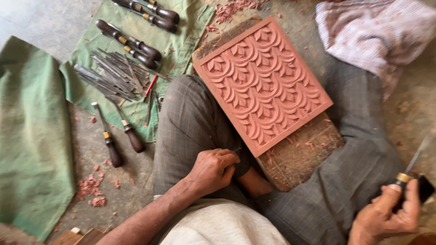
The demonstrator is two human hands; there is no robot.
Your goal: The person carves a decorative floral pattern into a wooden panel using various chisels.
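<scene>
A square reddish panel [263,84] carved with a repeating leaf pattern lies on a worn wooden board [302,156] between my crossed legs. My left hand [212,170] rests on my left thigh near the panel's lower corner, fingers curled around a small thin tool that is mostly hidden. My right hand [386,215] is at the lower right, away from the panel, gripping a dark-handled chisel [411,174] with a brass ferrule, its blade pointing up and to the right.
A green cloth [131,50] on the floor to the left carries several wooden-handled chisels [136,45] and a pile of thin metal blades [111,75]. Two more chisels [120,140] lie beside it. Reddish shavings [93,188] dot the floor. A striped cloth [372,31] lies top right.
</scene>
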